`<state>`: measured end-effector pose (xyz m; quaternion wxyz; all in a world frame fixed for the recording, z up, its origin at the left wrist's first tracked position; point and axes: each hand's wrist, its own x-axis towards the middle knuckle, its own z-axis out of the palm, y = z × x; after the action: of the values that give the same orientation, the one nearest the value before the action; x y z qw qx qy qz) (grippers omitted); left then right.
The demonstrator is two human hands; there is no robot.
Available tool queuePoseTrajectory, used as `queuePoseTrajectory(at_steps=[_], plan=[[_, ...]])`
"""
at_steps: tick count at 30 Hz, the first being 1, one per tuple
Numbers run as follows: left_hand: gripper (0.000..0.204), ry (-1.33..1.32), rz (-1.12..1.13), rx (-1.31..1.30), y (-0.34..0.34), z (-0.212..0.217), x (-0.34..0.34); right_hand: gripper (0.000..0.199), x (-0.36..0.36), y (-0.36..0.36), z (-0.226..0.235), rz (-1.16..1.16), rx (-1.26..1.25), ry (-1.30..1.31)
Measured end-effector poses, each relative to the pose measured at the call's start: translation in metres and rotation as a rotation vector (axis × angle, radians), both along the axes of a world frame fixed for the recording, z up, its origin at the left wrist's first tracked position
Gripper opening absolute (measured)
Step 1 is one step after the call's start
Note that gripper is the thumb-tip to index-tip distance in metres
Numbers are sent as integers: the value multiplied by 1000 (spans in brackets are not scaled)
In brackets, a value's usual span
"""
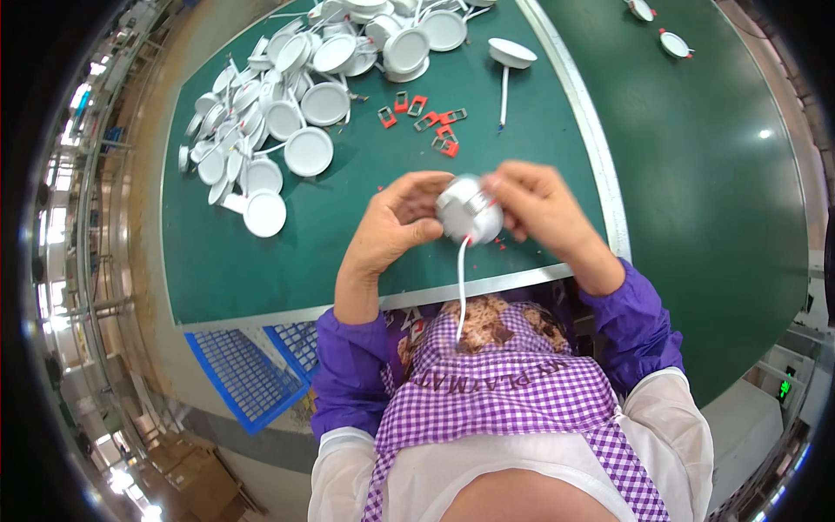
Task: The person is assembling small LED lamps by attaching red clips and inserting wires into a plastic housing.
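My left hand grips the left side of a small round white downlight, thumb below and fingers curled above. The lamp's back, with a raised box, faces up, and a white cable hangs from it toward my apron. My right hand is pinched at the lamp's right edge. A bit of red shows by its fingertips, but motion blur hides what they hold there. Just beyond my hands lie several red-ended metal spring clips on the green table.
A big heap of white downlights with cables covers the table's far left. One downlight lies apart at the far right. Past a pale metal rail, a green surface carries two lamps with red-ended clips. Blue baskets stand below left.
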<state>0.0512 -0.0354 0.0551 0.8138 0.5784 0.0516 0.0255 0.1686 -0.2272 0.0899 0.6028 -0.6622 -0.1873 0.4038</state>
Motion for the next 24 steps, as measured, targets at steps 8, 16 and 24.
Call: queuePoseTrajectory(at_steps=[8, 16, 24], plan=[[35, 38, 296, 837, 8, 25, 51, 24, 92, -88, -17, -831, 56, -499], [48, -561, 385, 1867, -12, 1, 212, 17, 65, -37, -44, -335, -12, -351], [35, -563, 450, 1279, 11, -5, 216, 17, 45, -18, -40, -98, -192, -478]])
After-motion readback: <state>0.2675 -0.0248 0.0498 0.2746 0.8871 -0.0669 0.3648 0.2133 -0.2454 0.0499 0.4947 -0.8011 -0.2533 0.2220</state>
